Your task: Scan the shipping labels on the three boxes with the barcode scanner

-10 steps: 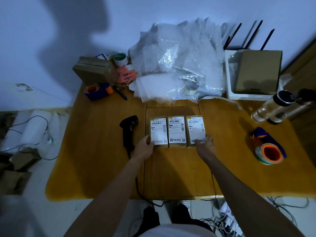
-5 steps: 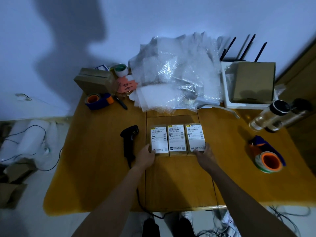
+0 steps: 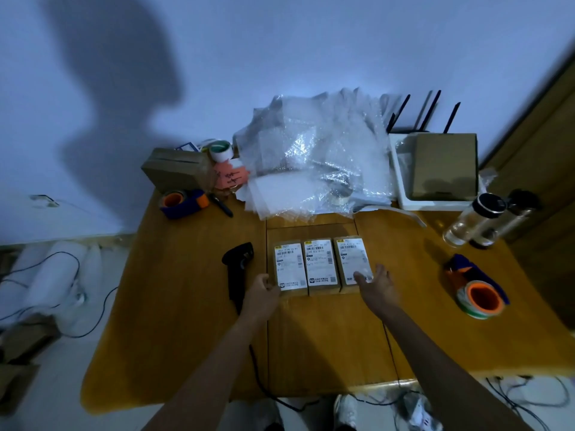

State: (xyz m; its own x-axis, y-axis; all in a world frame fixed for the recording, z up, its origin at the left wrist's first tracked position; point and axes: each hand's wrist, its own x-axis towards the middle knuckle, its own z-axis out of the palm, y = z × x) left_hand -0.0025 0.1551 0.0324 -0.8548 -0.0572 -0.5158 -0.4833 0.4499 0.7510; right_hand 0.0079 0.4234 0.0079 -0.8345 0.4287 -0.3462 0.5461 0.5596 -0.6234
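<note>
Three small brown boxes lie side by side on the wooden table (image 3: 186,306), each with a white shipping label facing up: the left box (image 3: 288,265), the middle box (image 3: 320,262) and the right box (image 3: 353,259). A black barcode scanner (image 3: 237,269) lies flat just left of them, its cable running off the front edge. My left hand (image 3: 263,295) rests at the near left corner of the left box, fingers loosely curled. My right hand (image 3: 378,287) hovers with fingers spread over the near right corner of the right box, holding nothing.
A heap of bubble wrap (image 3: 314,157) fills the back middle. Tape dispensers sit at the back left (image 3: 182,202) and right (image 3: 476,293). A brown carton (image 3: 177,169), a white tray with a box (image 3: 438,169) and two bottles (image 3: 479,219) stand behind.
My right hand has lifted off the right box and spread its fingers. My left hand stays at the left box's corner. The view has tilted upward.
</note>
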